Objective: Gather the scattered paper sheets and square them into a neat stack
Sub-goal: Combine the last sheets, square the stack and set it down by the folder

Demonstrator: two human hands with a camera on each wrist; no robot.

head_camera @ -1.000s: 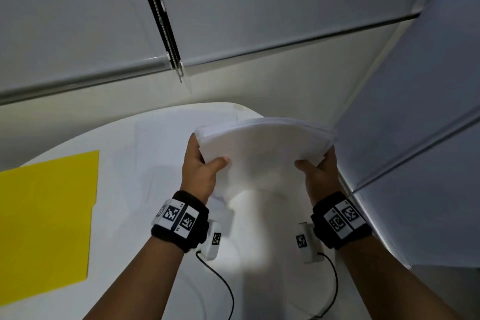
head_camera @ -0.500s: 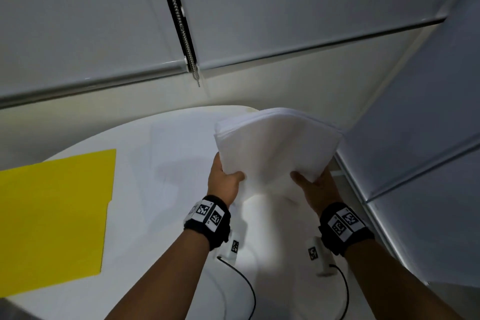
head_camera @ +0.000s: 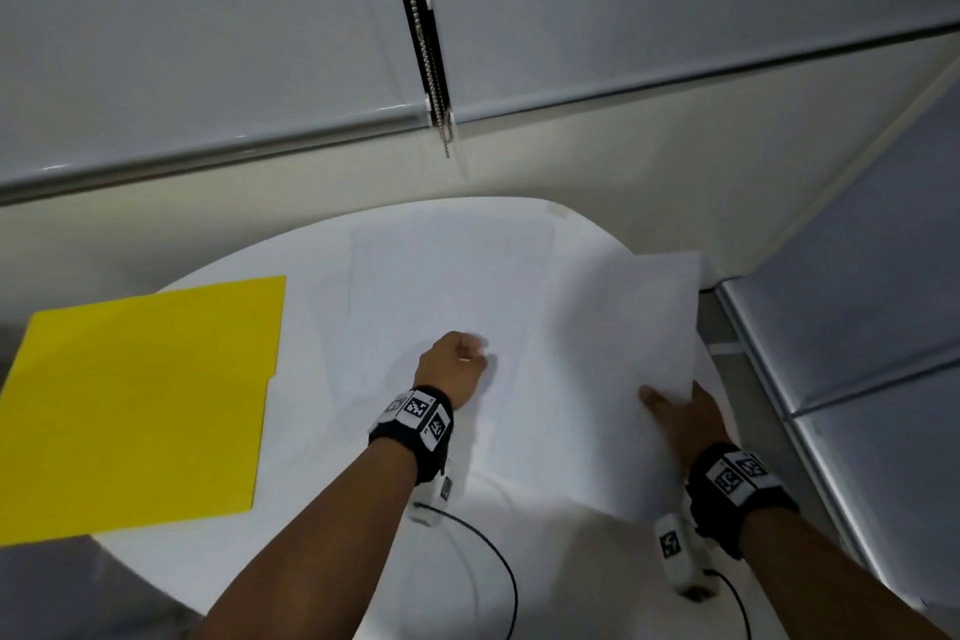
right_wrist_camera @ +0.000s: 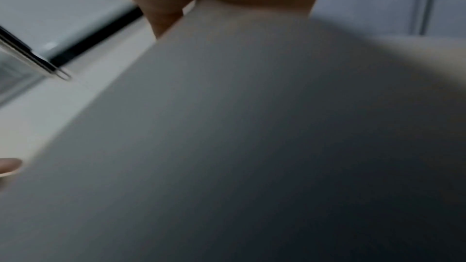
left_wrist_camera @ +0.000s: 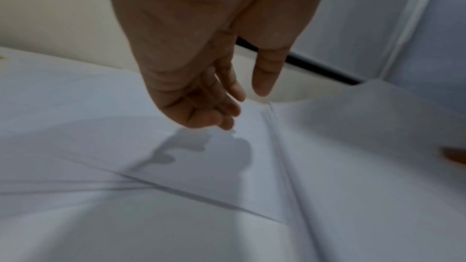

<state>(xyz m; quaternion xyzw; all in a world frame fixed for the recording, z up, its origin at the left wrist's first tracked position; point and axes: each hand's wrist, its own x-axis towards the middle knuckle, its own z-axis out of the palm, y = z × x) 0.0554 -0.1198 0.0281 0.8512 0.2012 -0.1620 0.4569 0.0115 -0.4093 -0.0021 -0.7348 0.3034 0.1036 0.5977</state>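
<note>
Released by the left hand (head_camera: 451, 363), now loosely curled, white paper stack (head_camera: 618, 353) stays pinched by right hand (head_camera: 680, 413).

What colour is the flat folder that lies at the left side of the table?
The folder is plain bright yellow. It shows best in the head view.

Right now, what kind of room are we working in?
Probably an office or meeting room. A round white table sits in a corner under lowered roller blinds with a bead chain, and a yellow folder lies beside loose paper sheets.
</note>
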